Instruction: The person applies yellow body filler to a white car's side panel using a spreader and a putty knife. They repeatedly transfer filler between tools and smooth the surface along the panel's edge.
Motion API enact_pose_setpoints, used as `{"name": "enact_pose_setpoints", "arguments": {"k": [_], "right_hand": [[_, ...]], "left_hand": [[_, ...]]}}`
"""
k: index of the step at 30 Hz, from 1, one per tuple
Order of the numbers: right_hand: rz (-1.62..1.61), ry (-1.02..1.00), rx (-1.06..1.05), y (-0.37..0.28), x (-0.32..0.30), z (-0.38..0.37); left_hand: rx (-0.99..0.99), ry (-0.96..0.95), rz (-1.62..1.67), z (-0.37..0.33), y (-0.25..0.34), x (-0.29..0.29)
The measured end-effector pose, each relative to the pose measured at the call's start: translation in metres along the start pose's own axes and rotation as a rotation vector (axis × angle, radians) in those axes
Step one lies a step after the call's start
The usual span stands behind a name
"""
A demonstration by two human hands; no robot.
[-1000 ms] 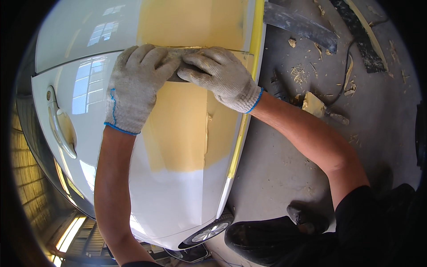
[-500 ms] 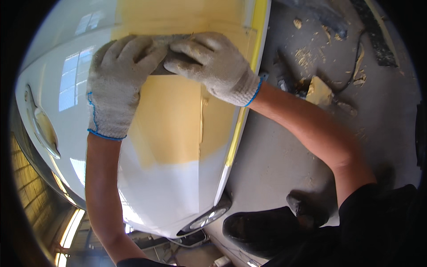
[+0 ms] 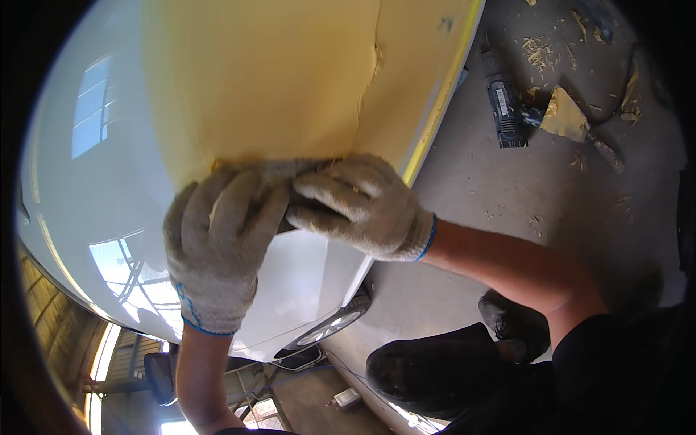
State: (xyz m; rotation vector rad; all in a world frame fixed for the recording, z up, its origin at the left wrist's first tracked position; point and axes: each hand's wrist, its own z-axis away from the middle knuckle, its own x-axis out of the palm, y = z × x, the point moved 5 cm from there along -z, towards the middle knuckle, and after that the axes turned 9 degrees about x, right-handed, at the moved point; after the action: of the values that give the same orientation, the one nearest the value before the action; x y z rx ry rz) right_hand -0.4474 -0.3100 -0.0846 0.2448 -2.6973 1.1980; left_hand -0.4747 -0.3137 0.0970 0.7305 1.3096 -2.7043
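A white car body (image 3: 130, 181) takes up the left and middle of the scene, its surface bright with window reflections, while a grey floor (image 3: 464, 181) spreads along the right. Over the far part of the panel lies a broad tan patch of filler (image 3: 254, 80), with a thin raised ridge running down its right half. A wheel (image 3: 330, 326) shows at the near end of the car, beyond the person's dark knee (image 3: 428, 370). Two gloved hands work side by side at the patch's near edge: the left hand (image 3: 221, 239) bends its fingers over a dark flat tool (image 3: 286, 170), and the right hand (image 3: 366, 206) grips the same piece from the right — most of it hidden under the gloves. On the floor to the right rest a black power tool (image 3: 502, 101) and, just beside it, a filler-smeared scraper (image 3: 565, 116); farther off are scattered tan shavings (image 3: 538, 52).
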Motion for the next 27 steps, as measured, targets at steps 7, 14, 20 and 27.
{"name": "enact_pose_setpoints", "arguments": {"k": [7,14,20,27], "right_hand": [[-0.092,-0.165,0.078,-0.041,0.025,0.061],[-0.208,-0.451,0.103,-0.069,-0.037,0.064],[-0.222,-0.521,0.156,-0.042,-0.105,0.059],[0.045,-0.878,0.262,0.014,-0.147,0.079]], "left_hand": [[-0.075,-0.107,0.165,0.069,0.048,0.015],[-0.186,-0.101,0.552,0.081,0.074,-0.032],[-0.332,0.078,0.734,0.036,0.114,-0.041],[-0.386,0.128,1.152,-0.011,0.188,0.012]]}}
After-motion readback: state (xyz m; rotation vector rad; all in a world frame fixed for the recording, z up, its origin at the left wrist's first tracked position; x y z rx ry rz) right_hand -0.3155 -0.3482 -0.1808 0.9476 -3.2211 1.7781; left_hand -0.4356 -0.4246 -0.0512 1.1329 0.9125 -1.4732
